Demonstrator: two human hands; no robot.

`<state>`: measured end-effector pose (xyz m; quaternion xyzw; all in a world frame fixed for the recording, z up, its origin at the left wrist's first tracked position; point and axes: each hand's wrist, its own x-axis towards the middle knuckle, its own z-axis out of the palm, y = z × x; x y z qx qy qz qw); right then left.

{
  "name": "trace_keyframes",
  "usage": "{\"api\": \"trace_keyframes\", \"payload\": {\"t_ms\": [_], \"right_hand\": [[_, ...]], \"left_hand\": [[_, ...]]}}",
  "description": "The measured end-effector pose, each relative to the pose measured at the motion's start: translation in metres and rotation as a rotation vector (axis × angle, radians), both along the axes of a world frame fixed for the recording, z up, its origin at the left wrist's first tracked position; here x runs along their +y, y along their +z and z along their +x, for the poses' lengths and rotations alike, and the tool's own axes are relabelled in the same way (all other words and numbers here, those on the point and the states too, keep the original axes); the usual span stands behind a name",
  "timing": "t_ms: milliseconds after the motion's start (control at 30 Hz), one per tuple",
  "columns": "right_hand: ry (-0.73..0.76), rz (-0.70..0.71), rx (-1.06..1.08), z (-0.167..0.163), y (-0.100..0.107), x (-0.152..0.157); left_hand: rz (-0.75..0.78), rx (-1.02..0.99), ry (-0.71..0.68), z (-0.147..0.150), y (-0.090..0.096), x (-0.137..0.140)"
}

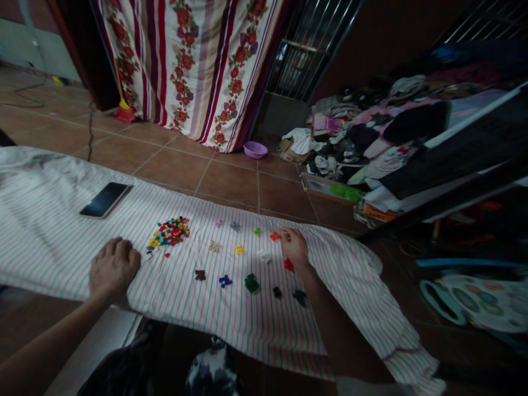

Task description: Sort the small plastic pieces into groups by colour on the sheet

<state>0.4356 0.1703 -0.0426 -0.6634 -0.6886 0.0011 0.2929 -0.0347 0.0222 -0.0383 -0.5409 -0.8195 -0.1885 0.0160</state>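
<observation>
My left hand [114, 267] rests palm down on the striped cloth [165, 291], its fingers loosely bent and nothing seen in them. A mixed heap of small colourful pieces [171, 231], perhaps beads or toy bricks, lies just beyond it. At the right, my right hand [295, 246] has its fingertips drawn together beside a small orange pile [275, 236]; whatever they may hold is hidden. Red pieces [288, 265] lie by its wrist. Other single-colour piles sit in rows, among them yellow [240, 250], white [264, 256], dark green [251, 282], blue [225, 281] and brown [200, 274].
A phone [105, 200] lies on the cloth at the left. Beyond the cloth's far edge are a tiled floor [231, 176], a purple basin [255, 149] and a floral curtain [198, 71]. Clothes [371, 126] are heaped at the right, near a dark slanted bar [421, 203].
</observation>
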Motion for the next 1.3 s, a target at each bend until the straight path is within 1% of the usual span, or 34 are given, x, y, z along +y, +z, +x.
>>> {"api": "trace_keyframes", "payload": {"t_ms": [67,167,233,333,400,500,600,667,800,900,1100,1300], "right_hand": [[0.041,0.044,0.027,-0.004,0.002,0.002],[0.121,0.100,0.079,-0.020,0.009,0.006],[0.173,0.119,0.109,-0.037,0.015,0.009],[0.277,0.111,0.146,-0.072,0.023,0.012],[0.371,0.087,0.164,-0.098,0.026,0.013],[0.523,0.019,0.169,-0.140,0.024,0.012],[0.668,-0.085,0.131,-0.182,0.019,0.011],[0.723,-0.154,0.104,-0.208,0.015,0.012],[0.723,-0.256,0.058,-0.249,0.010,0.017],[0.694,-0.309,0.006,-0.267,0.009,0.022],[0.621,-0.388,-0.071,-0.281,0.006,0.028],[0.591,-0.373,-0.070,-0.286,0.008,0.026]], "left_hand": [[-0.043,0.095,0.033,0.002,0.001,0.001],[-0.036,0.139,0.055,0.003,0.000,0.002],[-0.031,0.142,0.058,0.002,-0.002,0.003],[-0.023,0.143,0.056,0.001,-0.004,0.003],[-0.014,0.147,0.054,0.000,-0.006,0.003],[-0.005,0.153,0.053,0.000,-0.007,0.003],[0.004,0.166,0.041,0.000,-0.008,0.003],[0.014,0.176,0.029,-0.001,-0.010,0.003],[0.020,0.188,0.022,-0.003,-0.012,0.003],[0.010,0.195,0.023,-0.003,-0.013,0.003],[-0.001,0.189,0.032,-0.003,-0.014,0.005],[-0.018,0.186,0.027,-0.003,-0.012,0.005]]}}
